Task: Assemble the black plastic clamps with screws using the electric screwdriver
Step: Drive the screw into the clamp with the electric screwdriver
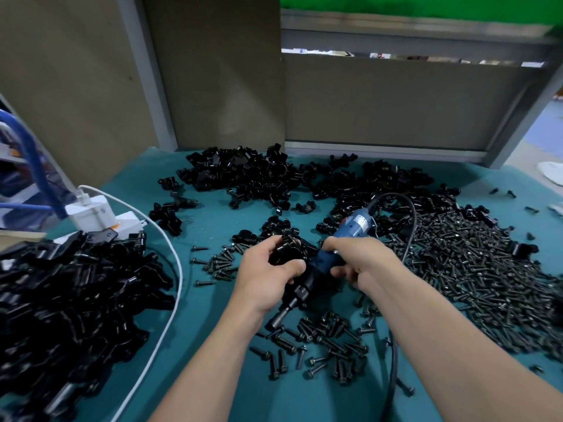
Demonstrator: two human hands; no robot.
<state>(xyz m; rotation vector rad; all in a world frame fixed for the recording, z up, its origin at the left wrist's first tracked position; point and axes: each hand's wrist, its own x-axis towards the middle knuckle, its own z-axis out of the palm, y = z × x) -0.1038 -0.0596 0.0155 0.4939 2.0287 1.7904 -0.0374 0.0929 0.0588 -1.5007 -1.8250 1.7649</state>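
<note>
Clutched a black plastic clamp point(288, 248) in the left grip point(265, 275) and the electric screwdriver point(355, 228) in the right grip point(365, 261) beside it, seemingly pre-fastening; probably needed a loose screw point(320, 339) from below seated next.

- Flat table mat point(213, 391): plain teal.
- Glossy black plastic clamps point(243, 175): uniform black with pale highlights.
- Small metal screws point(472, 278): dull black throughout.
- Cylindrical electric screwdriver point(324, 259): blue body, black nose, pale label.
- Screwdriver cord point(412, 220): black.
- Boxy plastic power strip point(100, 217): white with orange accents.
- Thin cable point(170, 300): white.
- Curved hose point(33, 156): blue.
- Rear board panels point(213, 71): tan, grey-framed.
- Top band point(396, 4): bright green.
</note>
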